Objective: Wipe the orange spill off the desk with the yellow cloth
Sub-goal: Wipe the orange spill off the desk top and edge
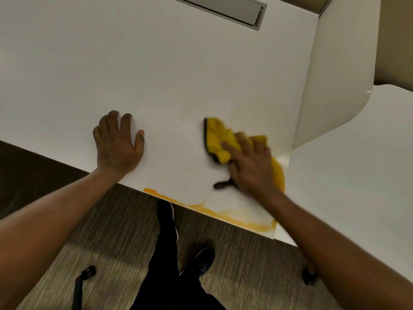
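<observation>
Two hands are on the white table (178, 74): the left hand (117, 144) rests flat and spread, holding nothing, while the right hand (251, 165) presses down flat on the yellow cloth (215, 139), fingers extended over it rather than curled round it, so its grip is open and the cloth is pinned under the palm, not clutched. The cloth lies bunched, with a dark edging showing at its left side and a dark loop trailing near the wrist.

Most of the orange spill (241, 217) remains as a thin curved band along the near edge of the table, from below the left forearm round toward the right arm, with a fuller yellow-orange patch just beside the right hand near the white divider panel (335, 74). The surface between the hands looks mostly clean.

Several risks follow from this, as I judge it. Because the liquid sits right at the lip, a stroke drawn toward the body could push it over onto the carpet (111, 220) or the person's black trousers (169, 276). Wiping with an already soaked fold would likely smear a film rather than lift it. Some liquid may also creep into the seam where the table meets the neighbouring surface, where a flat cloth will not reach.
</observation>
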Demonstrator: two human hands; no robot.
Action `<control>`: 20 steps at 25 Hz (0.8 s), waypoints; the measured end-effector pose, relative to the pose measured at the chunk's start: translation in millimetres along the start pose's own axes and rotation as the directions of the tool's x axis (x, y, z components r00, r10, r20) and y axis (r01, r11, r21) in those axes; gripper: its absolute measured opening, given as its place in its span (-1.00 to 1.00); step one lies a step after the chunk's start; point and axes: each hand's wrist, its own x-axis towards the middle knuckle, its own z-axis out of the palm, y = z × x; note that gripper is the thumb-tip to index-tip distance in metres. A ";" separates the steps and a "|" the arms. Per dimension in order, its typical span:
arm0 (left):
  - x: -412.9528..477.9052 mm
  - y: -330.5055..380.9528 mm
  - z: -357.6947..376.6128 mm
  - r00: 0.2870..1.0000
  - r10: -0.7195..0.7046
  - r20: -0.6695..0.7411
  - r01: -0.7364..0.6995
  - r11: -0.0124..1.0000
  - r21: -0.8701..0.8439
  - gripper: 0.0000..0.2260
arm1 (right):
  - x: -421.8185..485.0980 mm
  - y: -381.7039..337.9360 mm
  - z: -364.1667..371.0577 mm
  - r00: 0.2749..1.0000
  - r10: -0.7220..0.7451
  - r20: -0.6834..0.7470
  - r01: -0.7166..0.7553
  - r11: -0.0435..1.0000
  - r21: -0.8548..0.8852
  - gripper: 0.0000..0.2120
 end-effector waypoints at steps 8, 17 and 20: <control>0.5 0.0 -0.6 1.000 0.007 0.021 -0.007 0.999 0.037 -0.54 | 102.5 -64.7 13.9 0.906 0.424 -0.004 -0.421 0.901 0.105 -0.51; 0.4 -0.1 -4.7 0.999 0.026 0.028 -0.026 0.999 0.031 -0.58 | -73.6 -47.5 3.1 0.993 -0.100 0.058 0.094 0.991 0.092 -0.47; -0.7 1.4 -6.9 0.999 0.023 0.043 -0.025 0.999 0.033 -0.59 | -86.4 1.5 -10.7 0.964 0.262 0.033 -0.264 0.962 0.072 -0.50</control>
